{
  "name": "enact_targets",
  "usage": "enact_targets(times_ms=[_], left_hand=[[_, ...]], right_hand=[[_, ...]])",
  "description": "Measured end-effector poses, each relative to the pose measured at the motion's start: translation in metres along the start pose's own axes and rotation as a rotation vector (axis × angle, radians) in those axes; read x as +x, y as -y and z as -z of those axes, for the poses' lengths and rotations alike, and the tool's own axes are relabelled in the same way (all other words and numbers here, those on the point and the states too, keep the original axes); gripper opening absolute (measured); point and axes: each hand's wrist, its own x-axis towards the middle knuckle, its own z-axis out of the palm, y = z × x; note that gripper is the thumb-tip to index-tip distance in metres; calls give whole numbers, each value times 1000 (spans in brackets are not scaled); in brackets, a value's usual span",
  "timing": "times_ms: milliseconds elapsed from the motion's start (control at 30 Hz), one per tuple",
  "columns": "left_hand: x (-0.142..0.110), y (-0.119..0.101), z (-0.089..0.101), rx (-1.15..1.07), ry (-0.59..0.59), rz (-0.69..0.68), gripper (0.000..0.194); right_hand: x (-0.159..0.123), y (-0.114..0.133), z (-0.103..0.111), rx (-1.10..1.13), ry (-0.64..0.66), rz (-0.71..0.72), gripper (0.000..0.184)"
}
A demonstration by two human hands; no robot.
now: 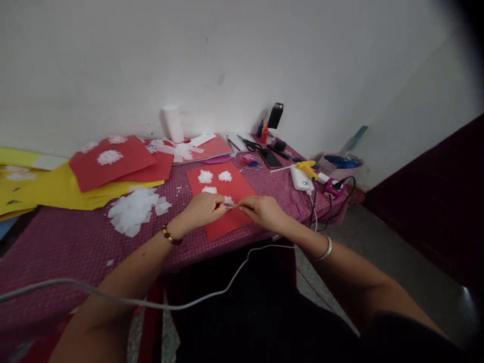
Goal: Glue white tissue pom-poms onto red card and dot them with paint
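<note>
Above a red paper sheet (223, 224), my left hand (202, 209) and my right hand (266, 212) face each other with fingers pinched. Between their fingertips is a small piece of white tissue paper (232, 205), gripped from both sides; its exact shape is too small to make out. Fluffy white tissue tufts (205, 176) sit on the upper part of the red sheet, and one tuft lies partly behind my fingers. To the left of my left hand is a loose heap of white tissue squares (134, 209) on the checked tablecloth (86, 242).
Red sheets with white tufts (113, 169) and yellow sheets (49, 186) lie at the left. At the back are a white roll (174, 124) and scissors (251, 144). On the right are a phone (269, 158), a yellow glue gun (307, 169) and a white power bank (301, 179). A white cable (212, 295) crosses in front.
</note>
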Motion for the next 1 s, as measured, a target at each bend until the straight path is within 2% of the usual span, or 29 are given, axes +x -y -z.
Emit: enact_targets(times_ms=[167,267,500,600,867,1000], left_hand=[[4,11,12,-104,-76,52,22],[6,15,19,-220,-73,60,24],[5,6,7,-387,22,23,28],[4,3,2,-393,27,21,26],[1,6,-4,-259,-88,-23,14],[1,7,-6,-206,-86,-55,14]], right_hand=[[-4,-6,8,27,-18,-30,23],[-8,-10,12,59,-28,-60,22],[-7,-5,10,79,-31,-81,21],[-4,0,9,67,-18,-63,21],[-1,1,5,76,-14,-45,20],[-2,0,3,74,-9,-51,20]])
